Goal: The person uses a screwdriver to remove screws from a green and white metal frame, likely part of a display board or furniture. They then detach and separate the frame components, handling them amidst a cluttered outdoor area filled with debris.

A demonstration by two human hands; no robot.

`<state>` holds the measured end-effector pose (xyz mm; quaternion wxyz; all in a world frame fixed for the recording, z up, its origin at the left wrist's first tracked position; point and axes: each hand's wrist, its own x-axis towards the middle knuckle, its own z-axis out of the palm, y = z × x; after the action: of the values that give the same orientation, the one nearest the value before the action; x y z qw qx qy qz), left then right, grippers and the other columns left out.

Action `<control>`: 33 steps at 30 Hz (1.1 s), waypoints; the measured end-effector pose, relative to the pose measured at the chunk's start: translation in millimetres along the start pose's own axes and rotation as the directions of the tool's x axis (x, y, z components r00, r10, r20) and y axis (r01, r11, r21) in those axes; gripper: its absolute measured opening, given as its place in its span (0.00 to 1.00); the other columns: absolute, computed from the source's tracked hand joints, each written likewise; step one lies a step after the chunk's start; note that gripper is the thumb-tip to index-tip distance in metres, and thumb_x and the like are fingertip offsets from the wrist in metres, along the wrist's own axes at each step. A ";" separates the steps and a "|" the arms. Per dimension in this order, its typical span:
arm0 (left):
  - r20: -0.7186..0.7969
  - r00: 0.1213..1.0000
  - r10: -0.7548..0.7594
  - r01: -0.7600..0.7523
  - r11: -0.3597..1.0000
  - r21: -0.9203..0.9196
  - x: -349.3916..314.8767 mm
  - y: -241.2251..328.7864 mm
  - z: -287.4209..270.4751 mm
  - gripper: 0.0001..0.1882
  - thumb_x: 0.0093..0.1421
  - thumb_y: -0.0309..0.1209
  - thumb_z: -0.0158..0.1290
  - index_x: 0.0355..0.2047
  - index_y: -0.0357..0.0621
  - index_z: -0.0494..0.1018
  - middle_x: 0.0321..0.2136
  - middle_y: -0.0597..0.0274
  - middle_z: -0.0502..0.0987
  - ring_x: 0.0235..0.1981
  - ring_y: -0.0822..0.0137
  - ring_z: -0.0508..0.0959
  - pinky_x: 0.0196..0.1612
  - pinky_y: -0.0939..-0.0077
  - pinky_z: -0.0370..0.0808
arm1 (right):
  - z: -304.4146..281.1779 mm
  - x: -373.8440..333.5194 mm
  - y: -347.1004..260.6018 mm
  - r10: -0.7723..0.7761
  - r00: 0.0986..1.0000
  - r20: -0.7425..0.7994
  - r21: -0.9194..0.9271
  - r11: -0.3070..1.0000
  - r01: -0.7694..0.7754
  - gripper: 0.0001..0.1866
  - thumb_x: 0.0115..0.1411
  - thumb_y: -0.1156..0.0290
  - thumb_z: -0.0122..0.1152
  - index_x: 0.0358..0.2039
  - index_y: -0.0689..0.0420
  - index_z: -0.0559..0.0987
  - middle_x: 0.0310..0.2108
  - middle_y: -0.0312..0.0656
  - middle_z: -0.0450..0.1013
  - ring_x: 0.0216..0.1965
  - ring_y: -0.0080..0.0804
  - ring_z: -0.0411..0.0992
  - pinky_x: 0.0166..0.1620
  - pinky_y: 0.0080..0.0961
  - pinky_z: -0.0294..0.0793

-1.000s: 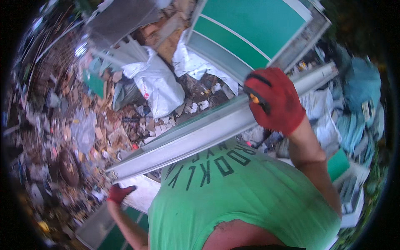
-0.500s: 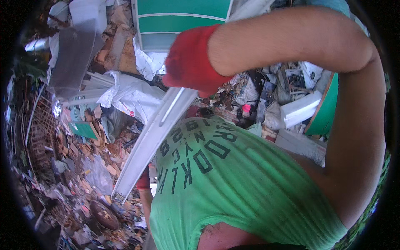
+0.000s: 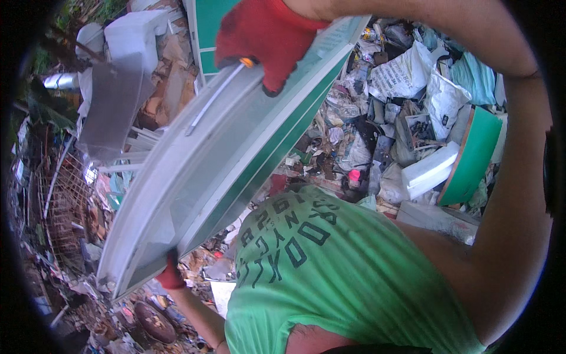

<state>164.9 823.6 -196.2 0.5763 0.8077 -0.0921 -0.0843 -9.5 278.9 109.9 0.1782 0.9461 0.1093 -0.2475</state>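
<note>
A long framed panel (image 3: 197, 171) with a pale grey rim, a translucent face and green and white stripes along its side lies tilted across the space before me. Red gloves cover both hands. At the panel's upper end, my right hand (image 3: 265, 44) is closed over the grey rim, its arm bent high on the right. My left hand (image 3: 171, 274) grips the lower edge near the other end, with its fingers partly behind the panel. A narrow white strip with an orange tip runs along the rim beside my right hand.
Mixed rubbish covers the ground all round. White foam blocks (image 3: 132, 35) and a dark grey sheet (image 3: 112, 103) lie at the far left. To the right are a green board (image 3: 471, 156), a white foam piece (image 3: 430, 171) and white sacks (image 3: 404, 71). A brown bowl (image 3: 154, 323) lies near left.
The panel has turned, so its broad face and green striped side now show. My right hand has moved up and slightly left; my left hand has moved left and into clearer view at the lower edge.
</note>
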 end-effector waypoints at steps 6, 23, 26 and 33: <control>-0.053 0.988 0.148 -0.155 0.977 -0.149 2.6 80.9 10.0 0.37 0.49 0.17 0.66 0.60 0.33 0.65 0.55 0.50 0.72 0.49 0.56 0.76 0.51 0.59 0.79 | 47.3 -41.2 76.5 0.148 0.966 -0.212 0.199 0.974 -0.105 0.37 0.48 0.51 0.72 0.56 0.58 0.75 0.52 0.50 0.76 0.54 0.47 0.74 0.57 0.42 0.74; 0.163 0.791 0.590 -0.596 0.803 -0.014 1.7 305.2 249.7 0.36 0.48 0.39 0.70 0.53 0.33 0.69 0.39 0.47 0.81 0.40 0.59 0.82 0.43 0.64 0.78 | 121.4 -162.8 222.9 0.592 0.789 -0.164 0.476 0.748 -0.462 0.49 0.42 0.57 0.78 0.65 0.56 0.68 0.60 0.51 0.71 0.63 0.48 0.68 0.66 0.40 0.65; 0.221 0.804 0.553 -0.567 0.824 0.004 -7.0 338.0 284.5 0.34 0.50 0.41 0.67 0.53 0.36 0.69 0.37 0.41 0.81 0.40 0.48 0.83 0.44 0.60 0.78 | 117.1 -194.0 204.6 0.621 0.705 -0.342 0.681 0.681 -0.269 0.46 0.45 0.61 0.75 0.66 0.55 0.68 0.61 0.46 0.72 0.64 0.39 0.67 0.66 0.33 0.64; 0.312 0.660 0.683 -0.706 0.706 -0.055 -9.8 397.1 344.5 0.40 0.50 0.44 0.68 0.57 0.34 0.65 0.43 0.38 0.78 0.45 0.45 0.81 0.49 0.59 0.76 | 90.0 -195.2 156.1 0.673 0.335 -0.659 0.752 0.584 0.306 0.45 0.47 0.71 0.73 0.67 0.61 0.66 0.62 0.43 0.70 0.65 0.34 0.65 0.67 0.33 0.59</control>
<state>51.4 384.0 69.1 0.5137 0.7074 -0.4850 0.0201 -168.8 78.1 179.8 -0.3179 0.8846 -0.0582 0.3361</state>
